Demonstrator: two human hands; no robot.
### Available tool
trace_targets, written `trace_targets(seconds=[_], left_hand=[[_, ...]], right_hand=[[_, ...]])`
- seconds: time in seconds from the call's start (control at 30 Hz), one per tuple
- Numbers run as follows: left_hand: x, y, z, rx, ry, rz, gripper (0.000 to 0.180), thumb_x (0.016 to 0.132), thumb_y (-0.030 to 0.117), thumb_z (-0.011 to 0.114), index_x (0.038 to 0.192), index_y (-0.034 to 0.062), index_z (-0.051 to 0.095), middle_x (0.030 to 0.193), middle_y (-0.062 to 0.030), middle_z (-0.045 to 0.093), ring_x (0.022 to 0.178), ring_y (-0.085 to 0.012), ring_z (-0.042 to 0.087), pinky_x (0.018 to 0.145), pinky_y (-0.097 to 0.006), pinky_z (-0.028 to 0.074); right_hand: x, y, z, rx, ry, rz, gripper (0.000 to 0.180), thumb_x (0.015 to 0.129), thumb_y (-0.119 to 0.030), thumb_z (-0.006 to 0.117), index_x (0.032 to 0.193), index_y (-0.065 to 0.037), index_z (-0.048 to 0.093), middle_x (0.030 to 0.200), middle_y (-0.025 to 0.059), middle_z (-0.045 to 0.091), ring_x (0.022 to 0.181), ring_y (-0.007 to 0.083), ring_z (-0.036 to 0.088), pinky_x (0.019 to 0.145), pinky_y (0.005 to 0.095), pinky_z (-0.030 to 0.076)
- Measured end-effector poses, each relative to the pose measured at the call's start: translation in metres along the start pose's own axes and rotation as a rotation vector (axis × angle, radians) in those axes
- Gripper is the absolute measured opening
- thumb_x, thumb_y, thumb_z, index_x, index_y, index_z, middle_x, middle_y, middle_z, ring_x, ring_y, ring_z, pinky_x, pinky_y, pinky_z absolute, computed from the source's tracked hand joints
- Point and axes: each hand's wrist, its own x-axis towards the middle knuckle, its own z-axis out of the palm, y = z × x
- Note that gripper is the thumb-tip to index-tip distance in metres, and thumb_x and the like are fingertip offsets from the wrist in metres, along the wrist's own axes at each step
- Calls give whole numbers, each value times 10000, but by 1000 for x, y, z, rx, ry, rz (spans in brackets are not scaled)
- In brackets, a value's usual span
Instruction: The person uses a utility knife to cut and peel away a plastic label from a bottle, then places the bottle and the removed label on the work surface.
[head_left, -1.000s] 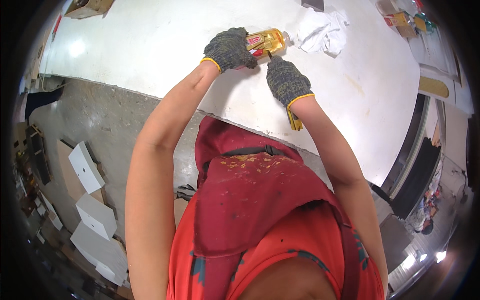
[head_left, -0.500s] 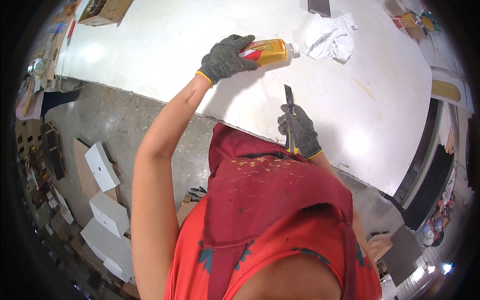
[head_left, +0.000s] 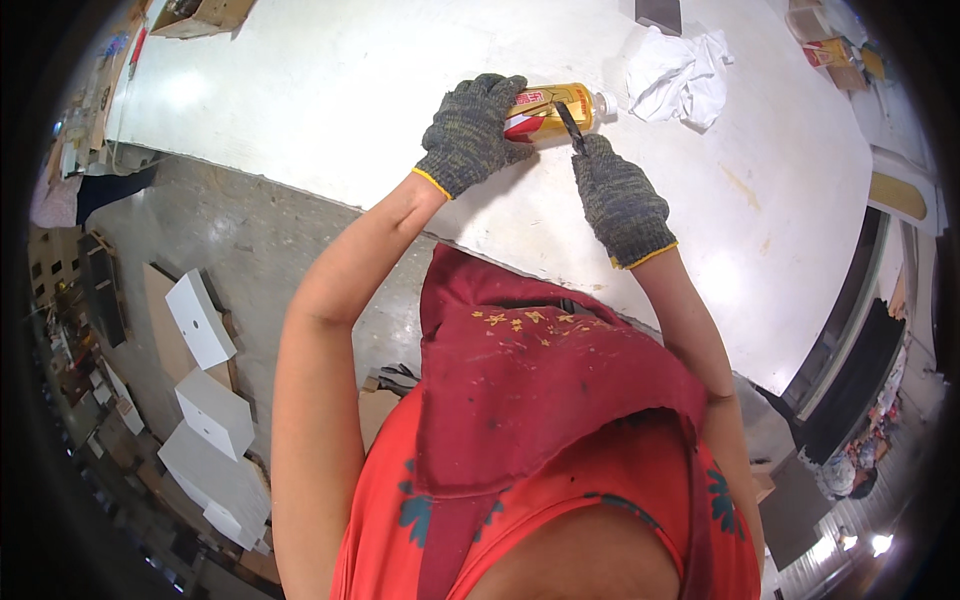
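A plastic bottle [head_left: 556,108] of amber liquid with a red label lies on its side on the white table [head_left: 330,90]. My left hand [head_left: 470,130], in a grey knit glove, grips the bottle's body. My right hand [head_left: 618,198], gloved the same way, holds a dark-bladed knife [head_left: 570,126] with its tip against the bottle near the neck end. A red apron covers my front below the table edge.
A crumpled white cloth [head_left: 678,75] lies just right of the bottle. A cardboard box [head_left: 200,14] sits at the table's far left corner. White boxes [head_left: 200,320] and cardboard sheets lie on the concrete floor to the left. Small packages [head_left: 838,52] rest at the far right.
My right hand had pulled back toward my body with the blade raised; now it has moved forward again and the blade touches the bottle. My left hand keeps hold of the bottle.
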Motion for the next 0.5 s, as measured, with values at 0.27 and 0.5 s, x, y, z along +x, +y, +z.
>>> trace_targets(seconds=[0.27, 0.5], left_hand=[[2, -1, -6, -8, -54, -11, 781, 645, 417, 812, 1279, 85, 502, 1175, -138, 562, 1062, -304, 559, 927, -417, 450], [7, -3, -10, -16, -114, -25, 797, 632, 401, 822, 1281, 69, 499, 1147, -140, 587, 1055, -310, 569, 934, -409, 452]], right_hand=[[2, -23, -24, 90, -79, 66, 302, 938, -237, 414, 1109, 8, 462, 853, 241, 643, 816, 383, 635, 722, 504, 491], [26, -30, -45, 5, -243, 141, 258, 938, -240, 439, 1109, -54, 487, 936, 215, 630, 899, 366, 610, 767, 473, 475]])
